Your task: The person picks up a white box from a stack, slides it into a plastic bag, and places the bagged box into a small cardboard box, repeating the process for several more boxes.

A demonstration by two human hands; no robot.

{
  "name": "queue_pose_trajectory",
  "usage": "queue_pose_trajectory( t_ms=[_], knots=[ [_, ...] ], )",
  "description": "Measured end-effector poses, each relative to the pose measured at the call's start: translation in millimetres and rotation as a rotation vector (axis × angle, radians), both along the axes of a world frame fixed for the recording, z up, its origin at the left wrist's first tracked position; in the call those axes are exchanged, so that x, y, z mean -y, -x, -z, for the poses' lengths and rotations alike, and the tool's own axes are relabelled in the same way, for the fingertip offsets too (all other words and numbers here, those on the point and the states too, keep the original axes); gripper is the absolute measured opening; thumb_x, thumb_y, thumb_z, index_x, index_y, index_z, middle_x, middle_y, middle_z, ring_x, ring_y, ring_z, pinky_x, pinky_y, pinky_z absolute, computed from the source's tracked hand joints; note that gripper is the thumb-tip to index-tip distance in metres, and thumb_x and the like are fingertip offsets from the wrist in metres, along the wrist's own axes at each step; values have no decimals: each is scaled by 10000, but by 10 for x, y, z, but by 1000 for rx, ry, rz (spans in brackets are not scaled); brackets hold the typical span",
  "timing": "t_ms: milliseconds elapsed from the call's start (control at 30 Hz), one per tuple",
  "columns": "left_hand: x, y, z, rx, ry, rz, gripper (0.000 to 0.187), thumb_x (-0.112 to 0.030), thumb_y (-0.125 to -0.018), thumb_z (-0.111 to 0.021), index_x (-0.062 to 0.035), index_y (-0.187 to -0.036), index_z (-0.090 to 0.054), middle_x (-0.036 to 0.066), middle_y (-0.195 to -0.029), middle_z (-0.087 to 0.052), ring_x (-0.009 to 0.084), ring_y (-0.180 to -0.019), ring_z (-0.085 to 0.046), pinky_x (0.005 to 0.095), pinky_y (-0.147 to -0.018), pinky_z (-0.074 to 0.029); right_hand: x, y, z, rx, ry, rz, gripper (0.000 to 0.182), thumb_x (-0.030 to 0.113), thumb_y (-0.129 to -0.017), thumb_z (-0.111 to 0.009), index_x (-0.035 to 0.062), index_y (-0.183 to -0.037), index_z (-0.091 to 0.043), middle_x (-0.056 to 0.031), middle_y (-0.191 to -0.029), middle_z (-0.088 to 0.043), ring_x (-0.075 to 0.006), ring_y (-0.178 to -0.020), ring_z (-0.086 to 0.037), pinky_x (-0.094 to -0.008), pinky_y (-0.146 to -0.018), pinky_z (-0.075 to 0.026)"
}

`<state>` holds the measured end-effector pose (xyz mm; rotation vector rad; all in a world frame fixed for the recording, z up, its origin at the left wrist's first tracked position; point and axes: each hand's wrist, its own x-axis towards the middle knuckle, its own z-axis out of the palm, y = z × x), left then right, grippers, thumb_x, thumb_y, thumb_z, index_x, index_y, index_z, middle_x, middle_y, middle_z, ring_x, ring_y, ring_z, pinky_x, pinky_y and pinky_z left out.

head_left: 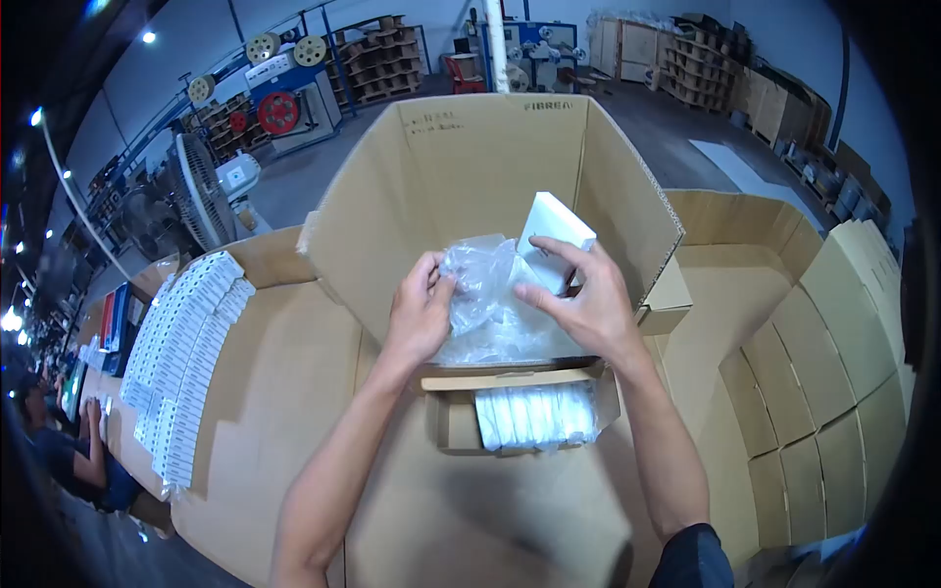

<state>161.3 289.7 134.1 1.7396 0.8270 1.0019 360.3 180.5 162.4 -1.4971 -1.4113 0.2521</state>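
Observation:
My left hand [423, 306] is closed, pinching a crumpled clear plastic bag [480, 274] between thumb and fingers. My right hand [588, 296] grips a white box-like piece [555, 223], thumb on the near side and fingers over the top; its lower part is behind the bag and hand. Both hands are over the front of a large open cardboard box [490, 157], where more clear plastic [510, 338] lies. Below them, a small open carton [456, 421] contains a row of several white items in clear wrapping [537, 416], standing side by side.
At the left are rows of small labelled white boxes [191, 343]. Folded brown cartons [818, 382] are stacked at the right. A fan [196, 191] stands beyond the left edge, and a co-worker [78, 456] is at the far left. Machines [294, 98] are behind.

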Motion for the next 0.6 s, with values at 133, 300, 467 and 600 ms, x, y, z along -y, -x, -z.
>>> queue_pose_trajectory(
  t_ms=[133,300,467,600],
  knots=[
    [672,381,-136,303,78,15,209,-57,-1069,-423,29,-1204,-558,79,-1113,-625,102,-1008,-578,283,-915,-484,184,357,123,-144,106,-177,717,391,-717,-936,-2,-1265,-691,-173,-1132,-676,-239,-1007,-654,-365,-893,-528],
    [1424,750,28,375,-70,-307,199,-156,-1096,-471,14,-1129,-569,39,-924,-656,66,-836,-598,246,-729,-492,749,1178,270,-400,79,-276,273,245,-940,-772,-26,-943,-743,-44,-864,-622,-118,-806,-533,-304,-737,-456],
    [1939,1220,297,462,-57,-513,280,-259,-1103,-522,-19,-962,-550,5,-795,-617,38,-693,-542,217,-626,-458,1372,1694,638,-604,50,-261,344,274,-1036,-648,-28,-884,-710,-43,-967,-560,-105,-846,-530,-278,-762,-464],
    [2271,1441,514,375,-148,-670,287,-234,-1097,-532,-12,-915,-519,-11,-757,-542,45,-663,-472,235,-593,-424,1685,1975,935,-877,0,-301,325,270,-1042,-641,-27,-927,-704,-41,-1041,-546,-107,-882,-547,-275,-802,-484]
  ],
)
